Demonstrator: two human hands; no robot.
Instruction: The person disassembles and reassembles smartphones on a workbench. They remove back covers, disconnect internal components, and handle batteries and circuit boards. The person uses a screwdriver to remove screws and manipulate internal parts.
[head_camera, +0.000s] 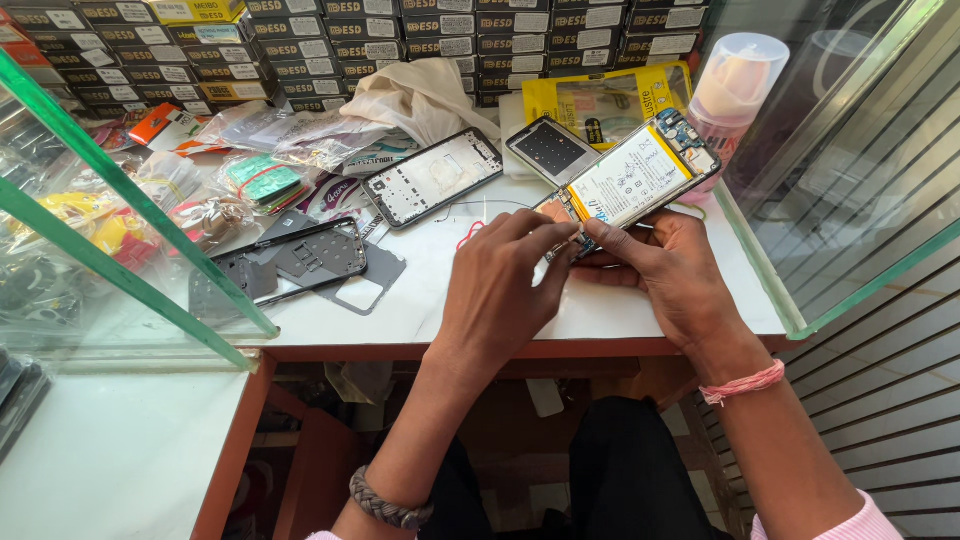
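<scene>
An opened smartphone (632, 180) with its back cover off lies tilted on the white table (430, 290), showing a white battery and circuit boards. My right hand (672, 272) grips its near end from below. My left hand (500, 280) pinches a small metal tool at the phone's lower corner, fingertips touching the board. A braided band is on my left wrist, a pink thread on my right.
A phone frame (432, 176) and a smaller phone part (550, 146) lie behind the hands. Dark back covers (300, 262) sit to the left beside plastic bags of parts (262, 180). Stacked boxes (330, 40) line the back; glass panels (850, 180) flank the table; a plastic bottle (735, 85) stands at right.
</scene>
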